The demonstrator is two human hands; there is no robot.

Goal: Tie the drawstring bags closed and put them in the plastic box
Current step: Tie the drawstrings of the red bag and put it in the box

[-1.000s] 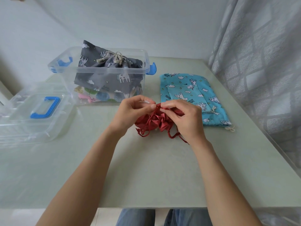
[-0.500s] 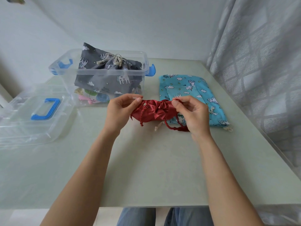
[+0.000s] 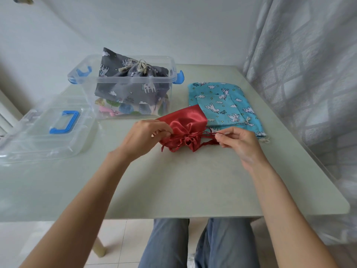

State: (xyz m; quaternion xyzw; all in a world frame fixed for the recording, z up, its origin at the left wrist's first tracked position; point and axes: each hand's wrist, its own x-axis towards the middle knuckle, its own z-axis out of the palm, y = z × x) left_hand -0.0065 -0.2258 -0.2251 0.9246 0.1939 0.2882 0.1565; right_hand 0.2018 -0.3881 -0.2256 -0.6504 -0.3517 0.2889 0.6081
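Head view: a pale green table (image 3: 193,180), seen from above.
Nine o'clock: the box's clear lid (image 3: 42,130) lies off.
Eleven o'clock: plastic box (image 3: 90,82) already holds the tied grey bag (image 3: 133,86).
Centre: left hand (image 3: 144,138) pinches the red bag (image 3: 183,128) at its gathered neck; right hand (image 3: 237,142) pinches its cord; the knot looks unfinished.
One o'clock: blue bag (image 3: 222,101) lies flat, untied.
Three o'clock: grey curtain (image 3: 309,64).

Lower bags (image 3: 123,109) under grey bag (image 3: 135,84)

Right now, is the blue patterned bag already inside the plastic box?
No, the blue patterned bag lies flat on the table, right of the plastic box.
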